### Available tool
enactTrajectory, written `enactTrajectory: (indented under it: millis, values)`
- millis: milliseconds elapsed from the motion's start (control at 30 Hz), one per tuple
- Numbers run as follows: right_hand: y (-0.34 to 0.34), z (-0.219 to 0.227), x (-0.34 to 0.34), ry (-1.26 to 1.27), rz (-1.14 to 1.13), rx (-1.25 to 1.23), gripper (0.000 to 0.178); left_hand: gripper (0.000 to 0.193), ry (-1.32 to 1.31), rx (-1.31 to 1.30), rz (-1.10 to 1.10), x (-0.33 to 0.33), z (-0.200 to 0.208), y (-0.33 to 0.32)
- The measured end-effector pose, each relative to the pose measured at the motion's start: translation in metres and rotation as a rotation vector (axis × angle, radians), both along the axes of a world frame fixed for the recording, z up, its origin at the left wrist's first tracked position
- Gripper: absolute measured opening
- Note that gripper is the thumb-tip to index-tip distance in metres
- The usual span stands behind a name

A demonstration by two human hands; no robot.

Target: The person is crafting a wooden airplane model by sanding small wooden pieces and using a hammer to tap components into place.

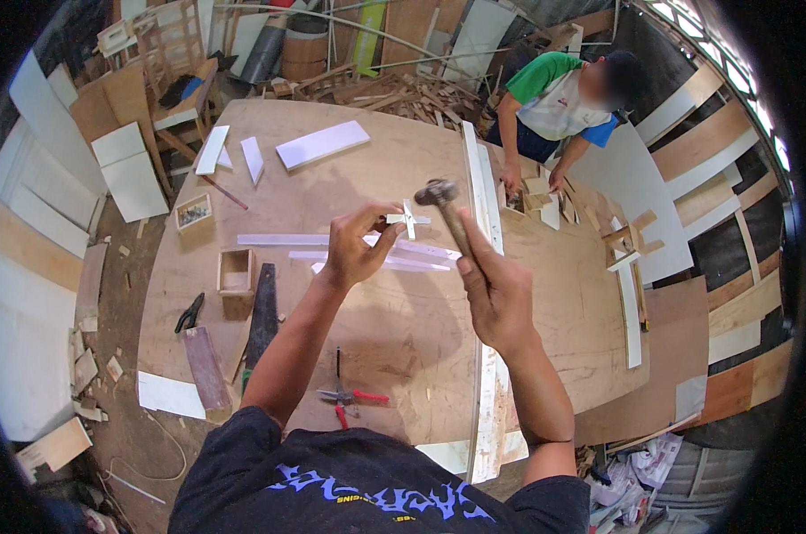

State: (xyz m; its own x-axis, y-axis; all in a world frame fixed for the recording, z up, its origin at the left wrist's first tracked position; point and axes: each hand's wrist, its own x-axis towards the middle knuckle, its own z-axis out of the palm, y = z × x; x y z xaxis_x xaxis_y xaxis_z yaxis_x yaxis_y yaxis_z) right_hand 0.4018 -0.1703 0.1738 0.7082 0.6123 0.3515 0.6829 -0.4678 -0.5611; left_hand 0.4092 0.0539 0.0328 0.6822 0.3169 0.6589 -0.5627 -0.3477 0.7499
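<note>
Overhead, left hand [354, 251] pinching white cross piece [408, 218], right hand [496, 289] gripping hammer [446, 209]

A single head-worn fisheye view looks steeply down from above the person's chest, close over the tabletop [350, 169]. Forearms enter from the lower edge; straight edges bow toward the dark rim.

The cross piece [408, 218] is white, the hammer [445, 212] dark-headed with a brown handle, the table [358, 178] pale brown, the pliers [354, 398] red-handled.
</note>
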Motion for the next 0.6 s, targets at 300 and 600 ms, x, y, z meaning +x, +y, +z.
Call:
enactTrajectory:
  millis: [300, 600]
  values:
    - [0.003, -0.014, 0.001, -0.062, 0.043, -0.069, 0.056, 0.020, -0.008, -0.001, -0.005, 0.001, -0.004, 0.000]
    - [0.007, -0.009, -0.004, 0.003, 0.005, -0.125, 0.058, 0.021, 0.010, -0.012, 0.006, -0.003, -0.001, 0.001]
